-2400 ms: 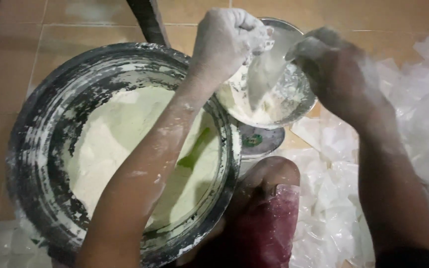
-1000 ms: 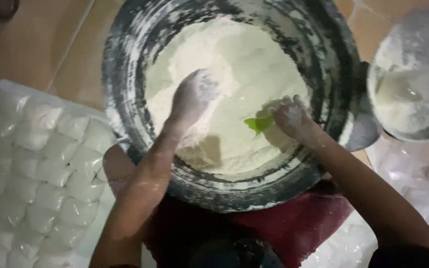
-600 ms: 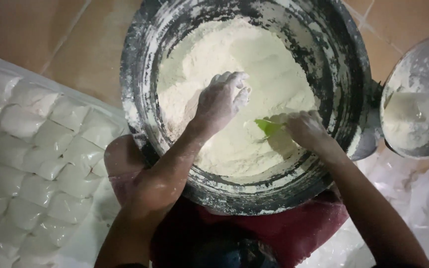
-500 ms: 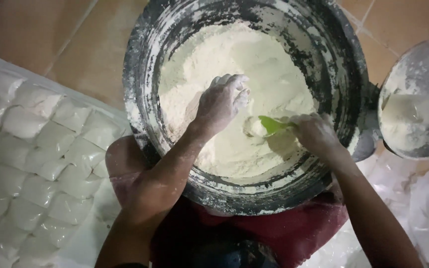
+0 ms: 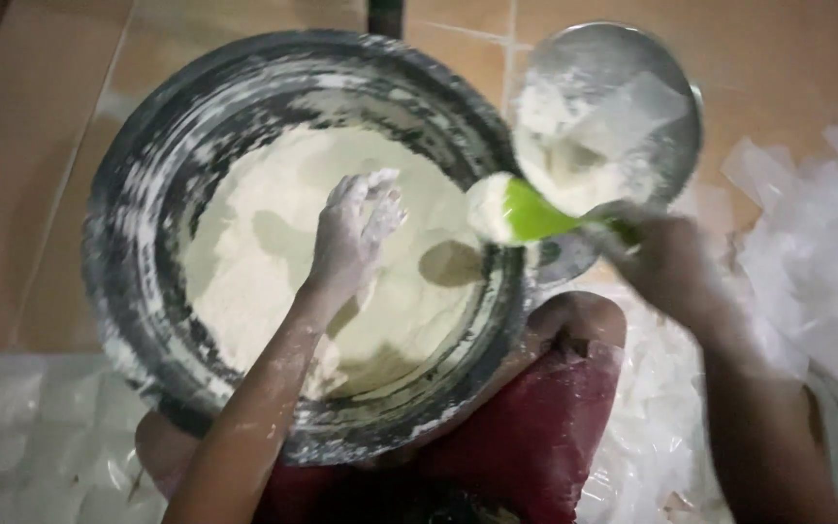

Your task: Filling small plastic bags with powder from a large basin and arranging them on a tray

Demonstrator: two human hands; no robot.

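Loosely cupped, fingers half curled and holding nothing firm, the flour-dusted left hand (image 5: pixel 353 228) hovers over the heap of white flour (image 5: pixel 273 262) inside the big round dark metal basin (image 5: pixel 138 194); whether its fingertips touch the flour cannot be told. Basin walls are smeared with flour streaks, and it sits on a tan tiled floor (image 5: pixel 21 146). At far lower left lies a sheet of small white plastic pouches (image 5: pixel 21 437), blurred. Moving right, the bright green plastic scoop (image 5: pixel 521 212) is heaped with flour at its rounded end, held level above the basin's right rim, well right of the left hand and throwing a shadow on the flour below. Its handle runs right into the right hand (image 5: pixel 666 262), which is closed around it, thumb and fingers wrapped on the handle end. Just behind scoop and right hand sits a smaller round silver metal bowl (image 5: pixel 671 87) with a flour pile inside, next to the basin's upper right edge. Below the basin, a knee and dark red cloth (image 5: pixel 535 427) show. At far right, crumpled clear plastic bags (image 5: pixel 817 262) cover the floor.
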